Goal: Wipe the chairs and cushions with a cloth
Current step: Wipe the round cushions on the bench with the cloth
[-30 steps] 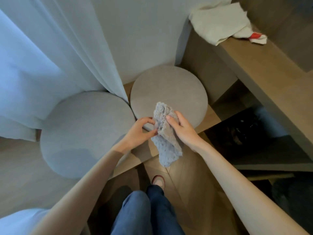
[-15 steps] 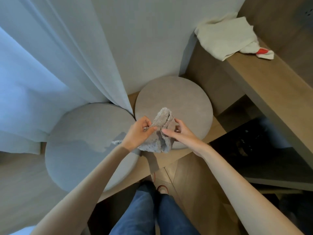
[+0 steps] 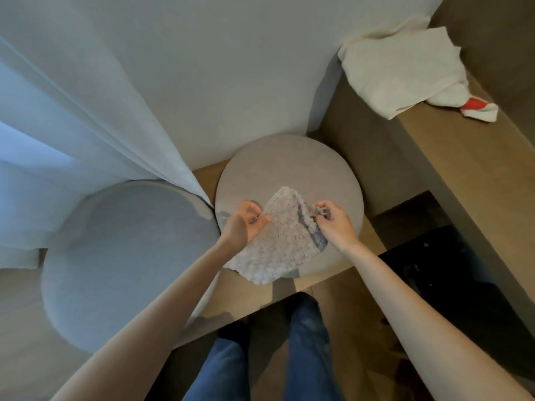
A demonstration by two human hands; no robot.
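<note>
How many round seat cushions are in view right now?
2. A blue-grey cushion lies at left, its far edge under the curtain. A beige cushion lies beside it at centre, below the cloth held by the left hand and right hand. Others may be hidden.

Both hands (image 3: 246, 224) (image 3: 333, 224) pinch cloth (image 3: 278, 241) above cushion (image 3: 289, 166)

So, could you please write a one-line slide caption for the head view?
The left hand and right hand pinch a grey cloth open over a round beige cushion, a grey cushion alongside.
</note>
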